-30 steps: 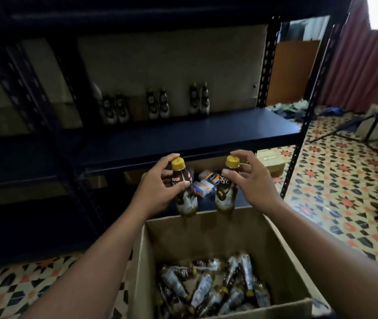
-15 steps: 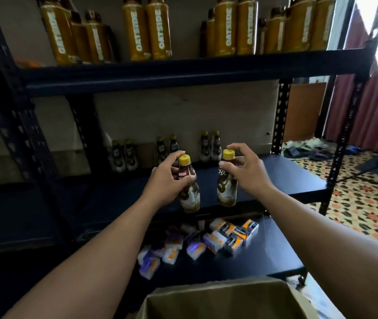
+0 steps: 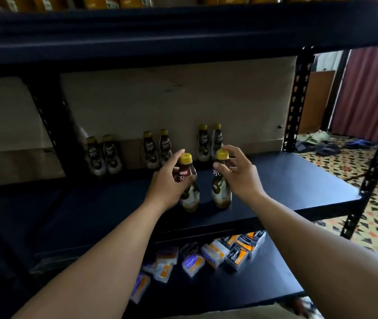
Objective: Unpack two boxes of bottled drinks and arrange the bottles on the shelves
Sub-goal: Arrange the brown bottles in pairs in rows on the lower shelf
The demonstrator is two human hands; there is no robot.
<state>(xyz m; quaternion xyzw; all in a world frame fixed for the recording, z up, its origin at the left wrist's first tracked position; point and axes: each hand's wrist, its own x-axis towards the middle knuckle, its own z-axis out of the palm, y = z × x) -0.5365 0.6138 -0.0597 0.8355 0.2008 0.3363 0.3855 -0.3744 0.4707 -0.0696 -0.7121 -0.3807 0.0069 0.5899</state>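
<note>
Glossy plastic-wrapped bottles (image 3: 221, 192), a smooth matt shelf board (image 3: 293, 183), and perforated uprights (image 3: 297, 104), probably painted metal.

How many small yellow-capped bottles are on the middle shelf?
8. Six at the back wall: left pair, middle pair, right pair. The left hand holds the front-left bottle, the right hand the front-right bottle. None seems hidden.

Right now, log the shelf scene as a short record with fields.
Left grip: holds left bottle, upright
Right grip: holds right bottle, upright
Placement: both near the front of the middle shelf; contact unclear
Back row: six bottles in three pairs
Lower shelf: scattered small packets
</note>
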